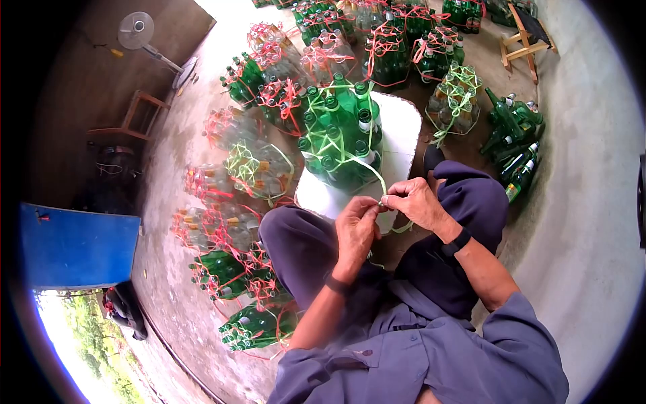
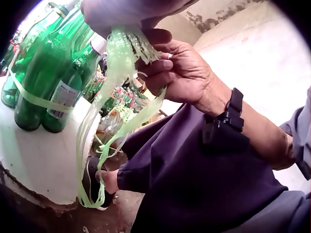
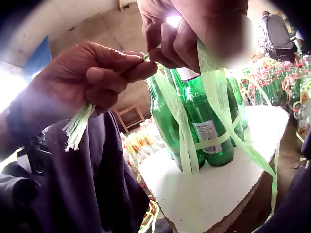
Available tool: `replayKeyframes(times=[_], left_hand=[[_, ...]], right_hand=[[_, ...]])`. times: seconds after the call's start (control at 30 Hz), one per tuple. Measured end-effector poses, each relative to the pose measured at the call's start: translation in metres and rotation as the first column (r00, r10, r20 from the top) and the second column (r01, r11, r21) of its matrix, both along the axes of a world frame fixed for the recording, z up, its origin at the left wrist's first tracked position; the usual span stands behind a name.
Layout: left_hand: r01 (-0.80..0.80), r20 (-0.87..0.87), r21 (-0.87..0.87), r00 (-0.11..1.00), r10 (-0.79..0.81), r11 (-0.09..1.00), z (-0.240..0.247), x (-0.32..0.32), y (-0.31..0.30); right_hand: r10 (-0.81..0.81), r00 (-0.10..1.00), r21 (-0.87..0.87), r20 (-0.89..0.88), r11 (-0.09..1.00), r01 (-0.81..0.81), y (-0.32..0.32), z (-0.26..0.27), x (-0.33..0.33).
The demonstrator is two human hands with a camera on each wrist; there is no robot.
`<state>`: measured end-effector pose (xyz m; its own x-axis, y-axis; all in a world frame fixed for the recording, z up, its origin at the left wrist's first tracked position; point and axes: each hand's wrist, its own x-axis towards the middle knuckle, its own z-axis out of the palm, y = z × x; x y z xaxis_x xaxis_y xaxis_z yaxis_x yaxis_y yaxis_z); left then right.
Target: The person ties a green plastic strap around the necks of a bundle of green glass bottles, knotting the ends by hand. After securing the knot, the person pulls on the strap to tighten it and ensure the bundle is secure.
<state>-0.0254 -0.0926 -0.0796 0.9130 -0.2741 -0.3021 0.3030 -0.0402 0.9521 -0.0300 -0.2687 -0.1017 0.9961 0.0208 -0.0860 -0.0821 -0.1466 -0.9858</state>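
A bundle of green glass bottles (image 1: 343, 135) stands upright on a white board (image 1: 402, 128), with light green plastic twine (image 1: 380, 174) laced round the bottle necks. Another band of this twine circles the bottles lower down, as the left wrist view shows. In front of the bundle my left hand (image 1: 356, 232) pinches the twine between thumb and finger, and its frayed end (image 3: 77, 127) hangs out below that hand. Close beside it, fingertips nearly meeting, my right hand (image 1: 418, 204) pinches the twine too. Loose loops of twine (image 2: 102, 160) dangle under the hands.
Bottle bundles tied with red twine (image 1: 272, 54) crowd the floor ahead and to the left. Loose green bottles (image 1: 515, 135) lie by the right wall. A wooden stool (image 1: 525, 44) stands at the far right, a fan (image 1: 136, 30) at the far left.
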Motion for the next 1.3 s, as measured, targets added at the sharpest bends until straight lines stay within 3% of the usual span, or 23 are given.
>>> replayKeyframes(times=[0.3,0.4,0.5,0.67,0.7,0.77,0.9,1.0,1.1,1.3], left_hand=[[0.012,0.026,-0.039,1.0,-0.011,0.999,-0.004,0.0,0.0],[-0.032,-0.018,-0.13,0.999,0.03,0.991,0.001,0.0,-0.001],[-0.054,-0.162,-0.216,0.987,0.018,0.975,0.008,0.003,-0.001],[0.146,-0.091,-0.097,0.984,-0.155,0.985,0.008,0.008,0.005],[0.146,-0.089,-0.098,0.984,-0.155,0.984,0.008,0.007,0.003],[0.118,-0.136,-0.126,0.981,-0.135,0.985,0.008,0.006,-0.001],[0.137,-0.162,-0.166,0.973,-0.164,0.976,0.001,0.007,-0.001],[0.113,-0.163,-0.127,0.978,-0.133,0.985,0.001,0.007,0.002],[0.11,-0.127,-0.1,0.984,-0.122,0.989,-0.002,0.008,0.004],[0.296,-0.103,0.083,0.952,-0.287,0.952,0.011,0.014,0.012]], right_hand=[[-0.045,0.995,0.086,-0.087,0.995,0.053,0.003,-0.013,0.004],[-0.053,0.995,0.123,-0.089,0.99,0.064,0.002,-0.007,0.004],[-0.056,0.998,0.05,-0.031,0.997,0.057,0.0,0.001,0.003],[-0.057,0.998,-0.015,0.008,0.998,0.058,0.001,0.009,0.002],[-0.057,0.998,-0.017,0.011,0.998,0.057,0.001,0.01,0.001],[-0.032,0.998,0.184,-0.05,0.982,0.04,0.003,0.012,0.0],[0.009,0.996,0.214,-0.088,0.977,0.01,0.002,0.011,0.0],[-0.028,1.0,0.095,-0.012,0.995,0.029,0.002,0.008,0.002],[-0.042,0.999,0.089,0.02,0.995,0.04,0.003,0.008,0.003],[-0.022,0.999,0.117,-0.033,0.993,0.026,0.003,0.012,0.002]])
